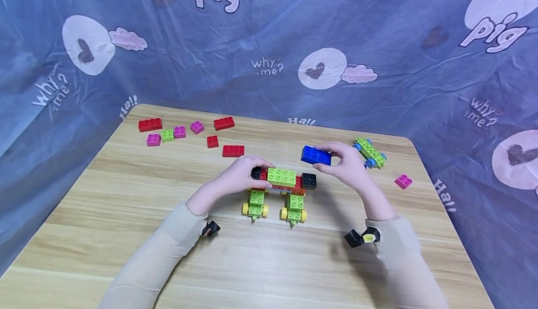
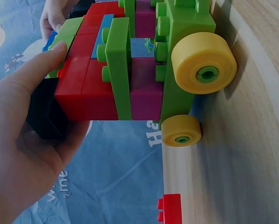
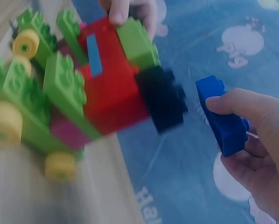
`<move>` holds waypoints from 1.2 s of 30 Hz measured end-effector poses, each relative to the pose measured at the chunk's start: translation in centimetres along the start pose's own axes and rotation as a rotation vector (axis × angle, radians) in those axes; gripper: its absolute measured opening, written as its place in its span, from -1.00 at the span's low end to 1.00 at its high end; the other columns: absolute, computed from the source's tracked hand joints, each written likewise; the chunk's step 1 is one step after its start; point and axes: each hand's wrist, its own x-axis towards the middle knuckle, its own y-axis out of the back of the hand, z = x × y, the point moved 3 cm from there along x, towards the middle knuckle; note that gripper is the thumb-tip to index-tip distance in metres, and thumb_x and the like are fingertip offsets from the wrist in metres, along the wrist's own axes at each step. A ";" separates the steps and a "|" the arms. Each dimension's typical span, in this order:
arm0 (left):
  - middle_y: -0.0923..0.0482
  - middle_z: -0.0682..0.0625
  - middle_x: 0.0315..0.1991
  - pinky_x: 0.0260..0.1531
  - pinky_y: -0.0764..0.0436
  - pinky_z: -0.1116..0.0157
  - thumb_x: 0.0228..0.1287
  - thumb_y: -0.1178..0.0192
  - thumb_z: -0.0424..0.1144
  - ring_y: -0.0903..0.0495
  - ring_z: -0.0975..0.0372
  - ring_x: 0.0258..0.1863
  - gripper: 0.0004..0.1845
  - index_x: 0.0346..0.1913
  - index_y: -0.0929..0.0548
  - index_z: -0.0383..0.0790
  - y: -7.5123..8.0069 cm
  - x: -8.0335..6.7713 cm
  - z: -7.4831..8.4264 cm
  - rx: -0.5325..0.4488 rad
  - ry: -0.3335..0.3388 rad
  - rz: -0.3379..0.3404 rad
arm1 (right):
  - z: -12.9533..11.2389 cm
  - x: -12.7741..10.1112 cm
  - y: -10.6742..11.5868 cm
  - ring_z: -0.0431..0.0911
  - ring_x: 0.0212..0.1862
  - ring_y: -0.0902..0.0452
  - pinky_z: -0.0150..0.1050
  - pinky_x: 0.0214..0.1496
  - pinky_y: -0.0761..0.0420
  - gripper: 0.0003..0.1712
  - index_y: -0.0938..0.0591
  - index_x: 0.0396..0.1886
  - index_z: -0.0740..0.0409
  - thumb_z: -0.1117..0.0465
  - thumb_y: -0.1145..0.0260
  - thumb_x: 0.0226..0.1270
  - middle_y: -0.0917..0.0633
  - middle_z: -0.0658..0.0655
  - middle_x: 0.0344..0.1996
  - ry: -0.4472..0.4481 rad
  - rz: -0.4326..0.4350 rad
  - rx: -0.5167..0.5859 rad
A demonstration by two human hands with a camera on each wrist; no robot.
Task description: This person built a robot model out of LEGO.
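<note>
In the head view a brick-built vehicle stands mid-table on green wheeled bases (image 1: 294, 214) with yellow wheels (image 2: 203, 63). Red bricks (image 2: 83, 88) form its upper body, topped by lime green bricks (image 1: 281, 177), with a black brick (image 1: 308, 181) at the right end. My left hand (image 1: 239, 177) grips the left end of this body, thumb and fingers around another black brick (image 2: 47, 109). To the right, my right hand (image 1: 350, 165) pinches a blue brick (image 1: 315, 155) by its long sides, held up off the table and apart from the vehicle.
Loose red, pink and lime bricks lie at the back left, among them a red brick (image 1: 233, 151) nearest the left hand. A green wheeled base (image 1: 370, 152) with blue wheels sits at the back right, near a pink brick (image 1: 403, 181). Blue printed cloth (image 1: 235, 80) hangs behind the table.
</note>
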 end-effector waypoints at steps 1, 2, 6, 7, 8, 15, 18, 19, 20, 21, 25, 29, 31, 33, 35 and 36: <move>-0.67 -0.07 0.08 0.21 -0.53 0.11 0.10 -0.45 -0.08 -0.60 0.08 0.13 -0.45 0.16 -0.64 -0.21 0.0 0.0 0.0 0.002 0.000 -0.003 | -0.3 0.1 -0.2 0.12 -0.01 -0.63 0.04 0.04 -0.64 -0.52 -0.67 0.03 0.28 0.30 -0.50 0.04 -0.70 0.29 -0.01 0.011 -0.002 0.005; -0.66 -0.07 0.09 0.21 -0.52 0.11 0.10 -0.45 -0.07 -0.60 0.09 0.13 -0.44 0.16 -0.63 -0.22 0.0 0.0 0.1 0.004 -0.001 -0.006 | -0.7 0.2 -0.5 0.11 -0.02 -0.63 0.03 0.05 -0.64 -0.52 -0.67 0.03 0.27 0.30 -0.50 0.05 -0.70 0.28 -0.02 0.023 -0.006 0.009; -0.65 -0.09 0.10 0.20 -0.53 0.12 0.11 -0.44 -0.07 -0.62 0.11 0.08 -0.40 0.19 -0.59 -0.26 0.2 0.0 0.3 -0.005 -0.018 -0.004 | -1.8 0.6 -1.5 0.08 0.00 -0.63 0.04 0.08 -0.63 -0.52 -0.68 0.04 0.22 0.26 -0.51 0.06 -0.71 0.24 -0.01 0.042 -0.046 0.032; -0.65 -0.09 0.10 0.19 -0.53 0.11 0.12 -0.43 -0.07 -0.63 0.11 0.07 -0.39 0.21 -0.58 -0.26 0.3 0.0 0.4 -0.012 -0.023 0.002 | -2.0 0.6 -1.7 0.08 0.00 -0.63 0.05 0.09 -0.63 -0.51 -0.68 0.04 0.21 0.24 -0.52 0.05 -0.71 0.23 0.00 0.042 -0.055 0.038; -0.64 -0.09 0.10 0.18 -0.54 0.12 0.13 -0.43 -0.07 -0.63 0.12 0.05 -0.39 0.22 -0.56 -0.26 0.5 0.0 0.5 -0.022 -0.023 0.008 | -2.3 0.6 -1.9 0.07 0.00 -0.63 0.05 0.08 -0.63 -0.51 -0.68 0.04 0.20 0.22 -0.53 0.05 -0.71 0.22 0.00 0.044 -0.062 0.043; -0.61 -0.08 0.14 0.11 -0.60 0.12 0.24 -0.34 -0.06 -0.61 0.14 0.07 -0.41 0.28 -0.51 -0.23 1.5 0.0 1.1 -0.115 0.009 0.048 | -3.2 0.5 -3.1 0.03 -0.03 -0.64 -0.01 0.04 -0.65 -0.53 -0.69 0.01 0.21 0.23 -0.53 0.05 -0.72 0.20 -0.02 0.094 -0.097 0.079; -0.60 -0.07 0.16 0.11 -0.60 0.11 0.27 -0.31 -0.06 -0.60 0.14 0.09 -0.42 0.29 -0.50 -0.23 1.6 0.1 1.3 -0.124 0.020 0.049 | -3.4 0.5 -3.5 0.02 -0.05 -0.65 -0.01 0.02 -0.66 -0.53 -0.69 0.01 0.21 0.23 -0.54 0.04 -0.73 0.19 -0.05 0.123 -0.116 0.089; -0.60 -0.07 0.16 0.10 -0.61 0.11 0.28 -0.31 -0.07 -0.60 0.13 0.09 -0.43 0.29 -0.50 -0.24 1.6 0.1 1.4 -0.126 0.020 0.049 | -3.5 0.5 -3.6 0.02 -0.06 -0.65 -0.01 0.01 -0.66 -0.53 -0.69 0.00 0.21 0.24 -0.54 0.04 -0.73 0.19 -0.06 0.130 -0.121 0.091; -0.60 -0.08 0.15 0.10 -0.61 0.12 0.28 -0.31 -0.07 -0.60 0.13 0.09 -0.43 0.28 -0.50 -0.25 1.6 0.1 1.4 -0.122 0.014 0.049 | -3.6 0.5 -3.7 0.02 -0.06 -0.65 -0.01 0.01 -0.67 -0.53 -0.69 0.01 0.22 0.24 -0.54 0.04 -0.73 0.19 -0.06 0.136 -0.127 0.090; -0.60 -0.08 0.15 0.10 -0.61 0.13 0.29 -0.30 -0.08 -0.60 0.13 0.08 -0.44 0.28 -0.51 -0.26 1.5 0.1 1.4 -0.120 0.010 0.049 | -3.6 0.5 -3.8 0.02 -0.06 -0.65 -0.01 0.00 -0.67 -0.53 -0.69 0.01 0.22 0.24 -0.54 0.04 -0.73 0.19 -0.06 0.139 -0.132 0.088; -0.61 -0.09 0.13 0.07 -0.62 0.18 0.30 -0.30 -0.10 -0.60 0.13 0.06 -0.47 0.26 -0.53 -0.26 1.2 0.1 1.6 -0.109 -0.005 0.049 | -3.7 0.4 -4.0 0.02 -0.07 -0.65 -0.02 -0.01 -0.67 -0.52 -0.69 0.01 0.23 0.24 -0.54 0.04 -0.73 0.20 -0.07 0.155 -0.151 0.085; -0.61 -0.09 0.13 0.09 -0.61 0.16 0.29 -0.30 -0.10 -0.61 0.14 0.05 -0.48 0.25 -0.54 -0.24 0.9 0.1 1.7 -0.095 -0.014 0.049 | -3.9 0.2 -4.1 0.04 -0.07 -0.66 -0.02 -0.02 -0.67 -0.53 -0.69 0.01 0.24 0.24 -0.53 0.06 -0.73 0.21 -0.08 0.175 -0.168 0.079; -0.61 -0.10 0.13 0.11 -0.60 0.15 0.28 -0.31 -0.11 -0.61 0.13 0.05 -0.48 0.24 -0.55 -0.25 0.8 0.1 1.7 -0.084 -0.024 0.046 | -4.0 0.1 -4.2 0.05 -0.06 -0.66 -0.01 -0.01 -0.67 -0.54 -0.69 0.02 0.24 0.24 -0.52 0.07 -0.72 0.22 -0.07 0.180 -0.175 0.076; -0.61 -0.11 0.12 0.13 -0.58 0.13 0.27 -0.33 -0.11 -0.61 0.12 0.05 -0.48 0.23 -0.55 -0.26 0.7 0.1 1.7 -0.075 -0.034 0.047 | -4.0 0.1 -4.2 0.05 -0.05 -0.66 -0.01 -0.01 -0.67 -0.54 -0.69 0.02 0.24 0.24 -0.51 0.08 -0.72 0.22 -0.06 0.178 -0.179 0.076; -0.62 -0.11 0.11 0.13 -0.57 0.11 0.26 -0.33 -0.11 -0.61 0.10 0.05 -0.48 0.23 -0.56 -0.26 0.7 0.0 1.7 -0.074 -0.040 0.047 | -4.0 0.1 -4.3 0.05 -0.05 -0.66 0.00 -0.01 -0.67 -0.54 -0.69 0.02 0.23 0.23 -0.51 0.07 -0.73 0.21 -0.06 0.169 -0.182 0.081; -0.62 -0.11 0.10 0.14 -0.56 0.11 0.25 -0.34 -0.11 -0.61 0.10 0.05 -0.48 0.22 -0.56 -0.27 0.7 0.0 1.7 -0.074 -0.043 0.047 | -4.1 0.1 -4.4 0.06 -0.05 -0.66 0.01 -0.02 -0.67 -0.53 -0.69 0.02 0.23 0.24 -0.51 0.07 -0.73 0.22 -0.06 0.166 -0.184 0.086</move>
